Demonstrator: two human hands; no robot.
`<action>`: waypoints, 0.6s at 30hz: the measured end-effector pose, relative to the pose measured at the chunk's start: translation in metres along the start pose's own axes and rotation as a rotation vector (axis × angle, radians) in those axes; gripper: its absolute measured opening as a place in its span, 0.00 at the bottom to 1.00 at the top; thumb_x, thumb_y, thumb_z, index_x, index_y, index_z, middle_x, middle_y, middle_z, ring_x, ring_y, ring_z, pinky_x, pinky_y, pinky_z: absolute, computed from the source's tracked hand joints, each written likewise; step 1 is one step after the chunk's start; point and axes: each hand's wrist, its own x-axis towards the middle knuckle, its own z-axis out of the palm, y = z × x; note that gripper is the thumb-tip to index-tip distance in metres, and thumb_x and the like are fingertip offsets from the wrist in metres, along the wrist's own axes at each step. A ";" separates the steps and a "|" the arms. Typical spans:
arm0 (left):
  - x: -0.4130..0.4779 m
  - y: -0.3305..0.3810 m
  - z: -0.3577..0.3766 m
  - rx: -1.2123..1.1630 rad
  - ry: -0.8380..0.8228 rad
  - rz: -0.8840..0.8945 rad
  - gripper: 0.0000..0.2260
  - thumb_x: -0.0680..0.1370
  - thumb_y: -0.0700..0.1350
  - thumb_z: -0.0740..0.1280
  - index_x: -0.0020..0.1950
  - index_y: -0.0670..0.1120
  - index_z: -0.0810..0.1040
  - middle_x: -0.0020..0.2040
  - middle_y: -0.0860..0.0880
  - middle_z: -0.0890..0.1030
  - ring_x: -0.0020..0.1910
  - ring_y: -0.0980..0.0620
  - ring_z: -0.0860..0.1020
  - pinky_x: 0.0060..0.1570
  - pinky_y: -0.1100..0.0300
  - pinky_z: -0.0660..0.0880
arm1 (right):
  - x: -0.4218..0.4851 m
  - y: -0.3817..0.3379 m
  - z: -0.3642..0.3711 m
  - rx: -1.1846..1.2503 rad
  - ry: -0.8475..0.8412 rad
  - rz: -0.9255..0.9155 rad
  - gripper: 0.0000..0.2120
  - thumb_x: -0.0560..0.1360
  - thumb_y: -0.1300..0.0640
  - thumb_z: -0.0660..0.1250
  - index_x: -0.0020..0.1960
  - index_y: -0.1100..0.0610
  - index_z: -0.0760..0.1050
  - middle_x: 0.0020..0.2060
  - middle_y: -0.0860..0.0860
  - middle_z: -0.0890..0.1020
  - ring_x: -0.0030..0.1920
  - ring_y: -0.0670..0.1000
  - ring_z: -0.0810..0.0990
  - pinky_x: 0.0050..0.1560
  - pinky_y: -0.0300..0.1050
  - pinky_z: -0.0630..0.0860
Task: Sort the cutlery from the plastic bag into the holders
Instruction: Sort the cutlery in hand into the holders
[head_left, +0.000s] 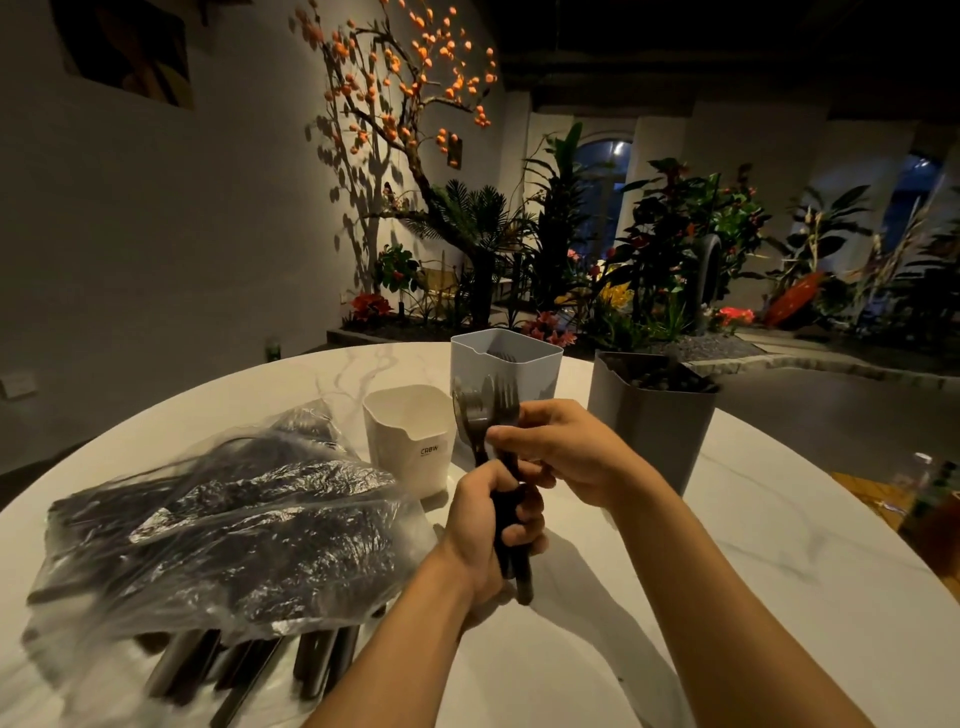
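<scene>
Left hand (491, 525): fist curled round the handles of a bunch of black cutlery (488, 415), held upright over the table (727, 597).
Right hand (563, 447): just above and right of the left hand, thumb and fingers pinching the bunch near the necks, below the heads.
Cutlery: a fork and a spoon head show above the right hand; handle ends stick out under the left fist. How many pieces are in the bunch I cannot tell.
Bag (218, 525): clear plastic, lying left of the left hand, full of dark cutlery; several handles poke out of its near edge.
Cream holder (410, 436): just left of the raised heads, beyond the left hand.
White holder (506, 364): straight behind the heads, dark pieces inside.
Grey holder (652, 426): right of the right hand, dark pieces inside.
</scene>
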 end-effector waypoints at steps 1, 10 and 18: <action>0.001 -0.001 -0.001 -0.030 -0.006 -0.014 0.10 0.72 0.45 0.60 0.45 0.40 0.76 0.30 0.48 0.66 0.24 0.54 0.61 0.30 0.58 0.66 | 0.000 0.000 -0.003 0.036 0.009 0.005 0.03 0.78 0.61 0.70 0.47 0.58 0.82 0.36 0.51 0.84 0.37 0.49 0.81 0.35 0.41 0.73; 0.003 -0.001 0.003 -0.061 0.060 -0.077 0.16 0.81 0.46 0.60 0.60 0.38 0.79 0.35 0.45 0.75 0.27 0.53 0.69 0.35 0.56 0.66 | -0.004 -0.004 -0.018 0.114 0.102 0.050 0.03 0.79 0.62 0.68 0.51 0.59 0.80 0.44 0.54 0.84 0.36 0.43 0.82 0.32 0.35 0.73; 0.003 -0.001 0.006 -0.006 0.139 -0.066 0.13 0.84 0.46 0.60 0.63 0.41 0.79 0.37 0.42 0.80 0.26 0.52 0.71 0.33 0.56 0.69 | -0.001 -0.010 -0.018 0.056 0.325 -0.114 0.05 0.79 0.60 0.69 0.54 0.56 0.80 0.48 0.54 0.83 0.49 0.50 0.81 0.41 0.36 0.72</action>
